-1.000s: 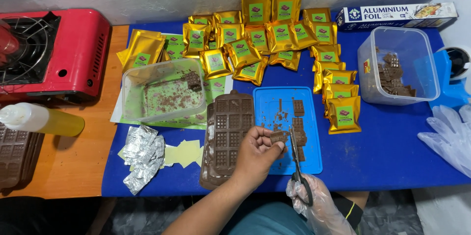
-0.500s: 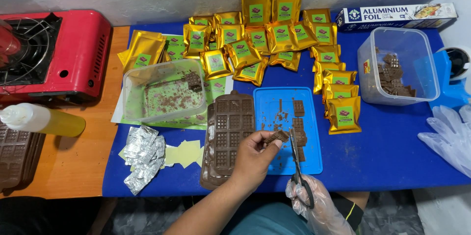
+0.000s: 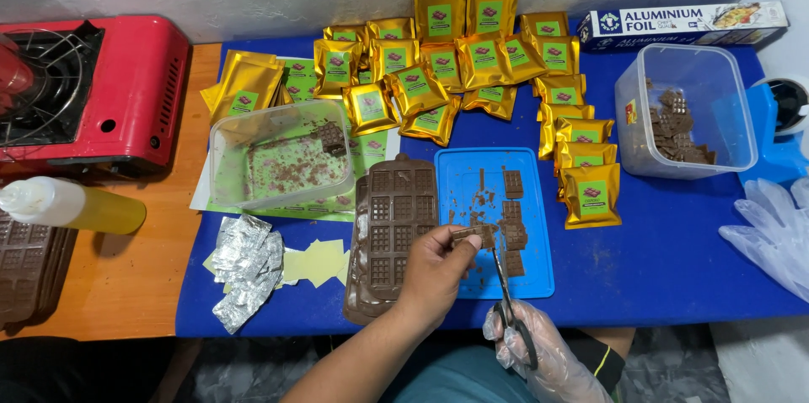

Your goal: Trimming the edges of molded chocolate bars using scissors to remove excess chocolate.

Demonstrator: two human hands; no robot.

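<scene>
My bare left hand (image 3: 431, 272) pinches a small brown chocolate piece (image 3: 472, 235) over the blue cutting board (image 3: 529, 281). My right hand (image 3: 539, 352), in a clear plastic glove, grips black scissors (image 3: 506, 293) whose blades point up at the piece. Several chocolate squares (image 3: 512, 234) and crumbs lie on the board. A brown chocolate mould (image 3: 389, 226) sits just left of the board, under my left wrist.
Gold pouches with green labels (image 3: 472, 58) fill the back of the blue table. A clear tub of chocolate pieces (image 3: 687, 112) stands right, another tub (image 3: 274, 159) left. Foil wrappers (image 3: 244, 268), a foil box (image 3: 683, 24), a red stove (image 3: 93, 91), a yellow bottle (image 3: 76, 205) and spare gloves (image 3: 771, 230) surround.
My left hand has shifted slightly right with the chocolate piece toward the scissor blades; the right hand stays put.
</scene>
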